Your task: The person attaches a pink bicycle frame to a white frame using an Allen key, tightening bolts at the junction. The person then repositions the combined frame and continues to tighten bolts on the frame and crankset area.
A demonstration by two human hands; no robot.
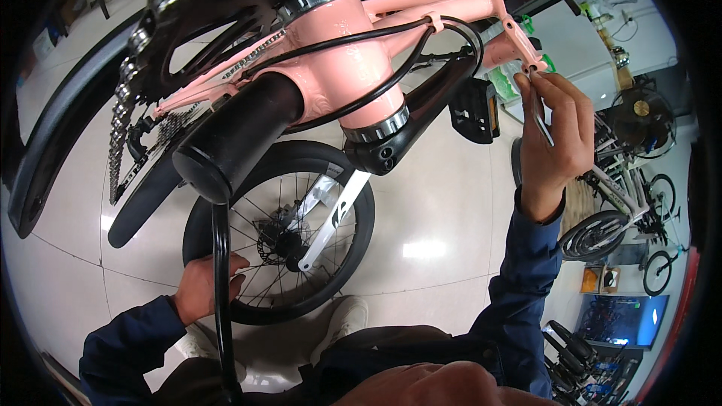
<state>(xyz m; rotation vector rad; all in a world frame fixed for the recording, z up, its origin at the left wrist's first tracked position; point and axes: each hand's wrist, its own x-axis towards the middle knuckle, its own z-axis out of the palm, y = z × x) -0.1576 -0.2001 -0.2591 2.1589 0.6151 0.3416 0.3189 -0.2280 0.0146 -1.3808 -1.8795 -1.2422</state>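
A pink bicycle frame (364, 62) spans the upper middle, with its bottom bracket shell, black cables and a black crank arm (428, 113). My right hand (555, 118) holds a slim metal tool (542, 124), apparently a hex key, at the end of a pink bracket (524, 48) of the frame. Lower left, my left hand (208, 285) is beside the spokes of a black-tyred wheel (285, 237) in a white fork (338, 220), partly behind a black tube (221, 293). Whether its fingers grip anything is unclear.
A black pedal (476, 113) hangs near my right hand. Chain (121, 118) and black mudguards (62, 107) are at the left. A white table (581, 51) stands upper right; parked bicycles (615, 203) stand at the right. My shoes (344, 321) are just below the wheel.
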